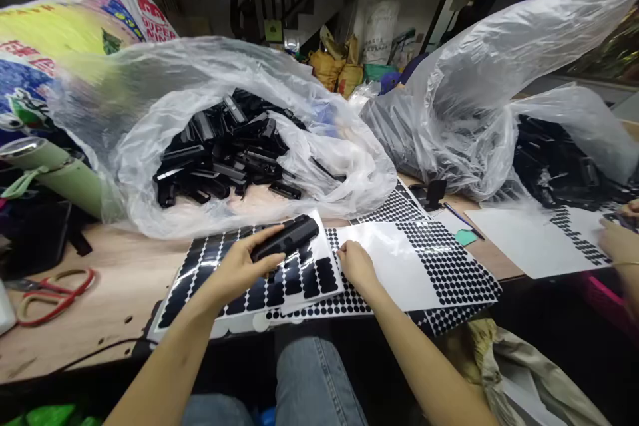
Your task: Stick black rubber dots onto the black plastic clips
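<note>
My left hand (246, 264) grips a long black plastic part (292, 237), thumb on the near side and fingers on the far side. The part is tilted over a sheet of black rounded-rectangle stickers (207, 273). My right hand (357, 266) is closed in a pinch just right of that sheet; whatever is between its fingertips is too small or hidden to tell. Beneath it lies a sheet of round black dot stickers (439, 259), part of its white backing bare. Behind my hands, an open clear plastic bag (344, 180) holds a heap of similar black parts (224, 146).
Red-handled scissors (54, 296) and a green flask (54, 173) are at the left. At the right are a blue pen (464, 221), a small black part (436, 193) and another plastic bag (464, 100). Another person's hand (622, 239) works over a white sticker sheet (534, 246).
</note>
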`<move>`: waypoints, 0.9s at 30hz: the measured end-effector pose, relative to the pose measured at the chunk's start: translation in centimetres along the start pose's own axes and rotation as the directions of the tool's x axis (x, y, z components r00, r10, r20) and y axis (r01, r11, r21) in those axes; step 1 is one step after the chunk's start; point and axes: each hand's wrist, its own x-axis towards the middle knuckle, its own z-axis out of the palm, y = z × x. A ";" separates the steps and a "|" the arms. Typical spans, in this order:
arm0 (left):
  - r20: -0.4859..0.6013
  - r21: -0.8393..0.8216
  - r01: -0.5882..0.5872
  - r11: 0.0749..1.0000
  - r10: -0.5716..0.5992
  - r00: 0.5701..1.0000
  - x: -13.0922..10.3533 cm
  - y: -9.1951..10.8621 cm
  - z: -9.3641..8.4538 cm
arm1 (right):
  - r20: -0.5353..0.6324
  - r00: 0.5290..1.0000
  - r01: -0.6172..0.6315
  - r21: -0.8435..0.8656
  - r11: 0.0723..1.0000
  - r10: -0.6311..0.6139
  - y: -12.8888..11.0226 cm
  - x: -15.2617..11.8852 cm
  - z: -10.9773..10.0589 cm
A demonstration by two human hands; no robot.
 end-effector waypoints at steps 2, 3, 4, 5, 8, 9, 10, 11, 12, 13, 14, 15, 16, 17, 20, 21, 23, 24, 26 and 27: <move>0.049 -0.150 0.067 0.986 -0.060 0.997 -2.8 -1.4 1.9 | 0.035 0.999 -0.022 0.001 1.000 0.022 0.2 0.1 -0.2; 0.056 -0.190 0.089 0.978 -0.079 0.995 -3.8 -2.1 2.5 | 0.053 0.998 -0.032 0.003 0.999 0.032 0.2 0.0 -0.5; 0.058 -0.213 0.107 0.971 -0.097 0.994 -4.5 -2.8 3.1 | 0.072 0.997 -0.041 -0.001 0.999 0.041 0.1 -0.3 -1.1; 0.052 -0.223 0.123 0.967 -0.114 0.992 -5.1 -3.4 3.5 | 0.086 0.995 -0.050 0.006 0.999 0.049 -0.2 -0.7 -1.7; 0.048 -0.198 0.182 0.963 -0.176 0.983 -6.0 -5.0 4.0 | 0.138 0.990 -0.064 0.170 0.983 0.041 -2.2 -3.1 -3.4; 0.052 -0.182 0.196 0.964 -0.190 0.980 -6.1 -5.5 4.1 | 0.173 0.985 -0.057 0.263 0.963 0.011 -3.1 -4.1 -3.7; 0.056 -0.170 0.201 0.965 -0.194 0.979 -6.2 -5.9 4.3 | 0.213 0.976 -0.041 0.350 0.936 -0.038 -4.0 -5.3 -3.7; 0.056 -0.164 0.190 0.968 -0.184 0.981 -6.1 -6.3 4.4 | 0.251 0.963 -0.015 0.414 0.910 -0.098 -4.8 -6.4 -3.4; 0.047 -0.162 0.165 0.973 -0.160 0.986 -6.1 -6.7 4.5 | 0.280 0.948 0.010 0.448 0.894 -0.151 -5.6 -7.4 -2.9; 0.029 -0.160 0.130 0.978 -0.127 0.991 -6.0 -7.1 4.6 | 0.296 0.937 0.031 0.458 0.888 -0.185 -6.1 -8.2 -2.2; 0.009 -0.157 0.094 0.983 -0.094 0.996 -5.9 -7.4 4.7 | 0.302 0.932 0.044 0.453 0.890 -0.200 -6.5 -8.9 -1.5; -0.009 -0.153 0.061 0.986 -0.063 0.998 -5.8 -7.8 4.8 | 0.303 0.932 0.047 0.439 0.897 -0.198 -6.7 -9.3 -0.8; -0.020 -0.148 0.034 0.988 -0.037 0.999 -5.8 -8.1 4.9 | 0.304 0.934 0.045 0.423 0.905 -0.188 -6.8 -9.5 -0.2; -0.025 -0.143 0.014 0.990 -0.018 1.000 -5.7 -8.3 5.0 | 0.302 0.936 0.043 0.408 0.912 -0.179 -6.8 -9.6 0.2; -0.021 -0.128 -0.011 0.992 0.009 1.000 -5.6 -8.8 5.1 | 0.291 0.940 0.057 0.383 0.922 -0.179 -6.6 -9.5 0.7; -0.018 -0.123 -0.014 0.992 0.012 1.000 -5.5 -8.9 5.1 | 0.289 0.941 0.058 0.377 0.924 -0.177 -6.6 -9.4 0.6; -0.015 -0.117 -0.015 0.993 0.013 1.000 -5.5 -9.1 5.2 | 0.290 0.942 0.056 0.364 0.930 -0.170 -6.7 -9.5 0.6; -0.016 -0.114 -0.015 0.993 0.014 1.000 -5.5 -9.2 5.2 | 0.292 0.942 0.053 0.355 0.933 -0.165 -6.8 -9.6 0.6; -0.022 -0.108 -0.019 0.994 0.017 1.000 -5.4 -9.2 5.3 | 0.288 0.944 0.058 0.337 0.940 -0.161 -7.0 -9.8 0.7; -0.027 -0.105 -0.023 0.994 0.021 0.999 -5.4 -9.3 5.4 | 0.280 0.946 0.067 0.329 0.942 -0.165 -7.1 -9.9 0.9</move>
